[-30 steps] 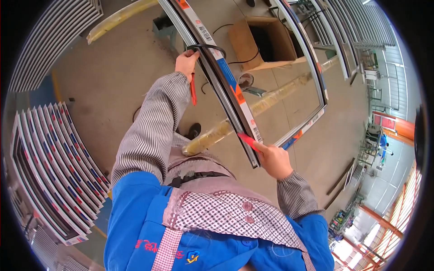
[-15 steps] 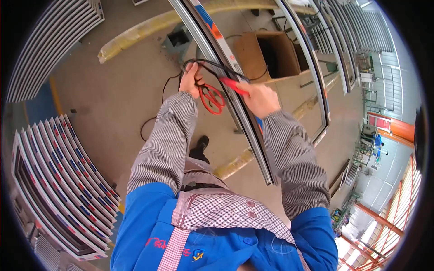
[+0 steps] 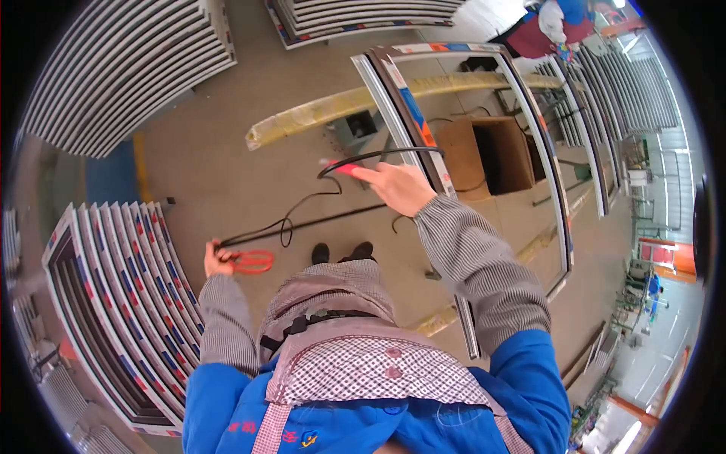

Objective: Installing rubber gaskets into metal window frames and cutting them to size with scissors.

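Out to the left, my left hand [image 3: 217,259] is closed around a pair of red-handled scissors [image 3: 253,261] and a thin black strip [image 3: 318,220]. The strip stretches from this hand toward the window frame [image 3: 412,113], while a looser strand loops beside it. My right hand [image 3: 404,189] is closed on a red-handled tool [image 3: 344,168], whose kind I cannot make out, beside the frame's near-left bar. A black cord-like loop passes above that hand and over the bar. The scissors' blades are hidden.
Behind the frame stands an open cardboard box [image 3: 461,155]. A yellow wrapped beam [image 3: 314,117] lies beneath the frame. Stacked frames [image 3: 125,303] line the left, with more [image 3: 136,68] at the back left. A person's gloved hand [image 3: 552,21] shows at the far right.
My left hand has swung away to the lower left with the scissors, drawing the black strip out long. My right hand has moved slightly left and nearer. The view has shifted.
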The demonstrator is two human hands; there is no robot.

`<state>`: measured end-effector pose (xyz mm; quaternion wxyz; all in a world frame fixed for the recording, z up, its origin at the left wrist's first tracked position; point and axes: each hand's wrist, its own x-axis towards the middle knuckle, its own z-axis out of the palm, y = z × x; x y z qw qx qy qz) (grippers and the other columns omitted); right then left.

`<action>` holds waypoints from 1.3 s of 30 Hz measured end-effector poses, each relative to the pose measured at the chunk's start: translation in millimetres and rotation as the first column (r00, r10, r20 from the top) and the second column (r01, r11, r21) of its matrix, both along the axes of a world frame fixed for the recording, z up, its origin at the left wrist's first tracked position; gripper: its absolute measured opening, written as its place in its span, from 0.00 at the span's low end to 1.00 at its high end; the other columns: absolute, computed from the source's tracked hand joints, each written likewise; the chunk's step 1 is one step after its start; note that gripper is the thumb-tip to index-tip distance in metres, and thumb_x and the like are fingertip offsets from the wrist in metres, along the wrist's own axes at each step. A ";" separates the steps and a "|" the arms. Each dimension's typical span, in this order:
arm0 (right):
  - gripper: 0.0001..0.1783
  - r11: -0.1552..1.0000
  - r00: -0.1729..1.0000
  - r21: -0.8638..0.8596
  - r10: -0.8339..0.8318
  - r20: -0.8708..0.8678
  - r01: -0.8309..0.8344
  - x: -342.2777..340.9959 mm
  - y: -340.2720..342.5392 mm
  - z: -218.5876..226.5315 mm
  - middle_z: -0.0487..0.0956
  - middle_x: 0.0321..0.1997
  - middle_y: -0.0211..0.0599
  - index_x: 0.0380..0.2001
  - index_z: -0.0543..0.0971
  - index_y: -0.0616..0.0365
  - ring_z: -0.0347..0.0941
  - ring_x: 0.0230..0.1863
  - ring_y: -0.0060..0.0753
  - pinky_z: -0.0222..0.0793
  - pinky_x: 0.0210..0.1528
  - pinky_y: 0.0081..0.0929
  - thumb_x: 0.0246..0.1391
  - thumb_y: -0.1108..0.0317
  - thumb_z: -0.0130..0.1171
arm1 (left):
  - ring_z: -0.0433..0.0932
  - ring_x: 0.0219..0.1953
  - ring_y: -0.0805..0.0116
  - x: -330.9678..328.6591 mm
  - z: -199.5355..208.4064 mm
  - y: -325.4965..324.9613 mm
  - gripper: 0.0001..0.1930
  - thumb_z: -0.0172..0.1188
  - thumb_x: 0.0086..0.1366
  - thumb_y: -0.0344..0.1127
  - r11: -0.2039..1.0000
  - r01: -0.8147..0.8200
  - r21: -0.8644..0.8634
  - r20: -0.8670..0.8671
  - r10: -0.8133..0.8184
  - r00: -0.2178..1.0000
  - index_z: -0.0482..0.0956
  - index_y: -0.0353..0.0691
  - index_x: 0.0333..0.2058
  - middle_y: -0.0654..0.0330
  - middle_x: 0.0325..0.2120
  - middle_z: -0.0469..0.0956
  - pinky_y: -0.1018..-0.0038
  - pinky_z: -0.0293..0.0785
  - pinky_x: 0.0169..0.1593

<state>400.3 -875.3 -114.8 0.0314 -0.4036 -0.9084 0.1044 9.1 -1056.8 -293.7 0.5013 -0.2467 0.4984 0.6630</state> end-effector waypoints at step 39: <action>0.29 0.692 0.718 -0.254 -0.537 0.443 0.675 141.3 -121.9 60.5 0.69 0.24 0.33 0.51 0.69 0.35 0.70 0.20 0.35 0.68 0.18 0.32 0.42 0.71 0.54 | 0.57 0.17 0.82 50.6 96.7 626.7 0.11 0.50 0.65 0.35 0.436 0.801 0.410 -0.255 -0.788 0.560 0.73 0.42 0.44 0.65 0.36 0.76 0.83 0.58 0.19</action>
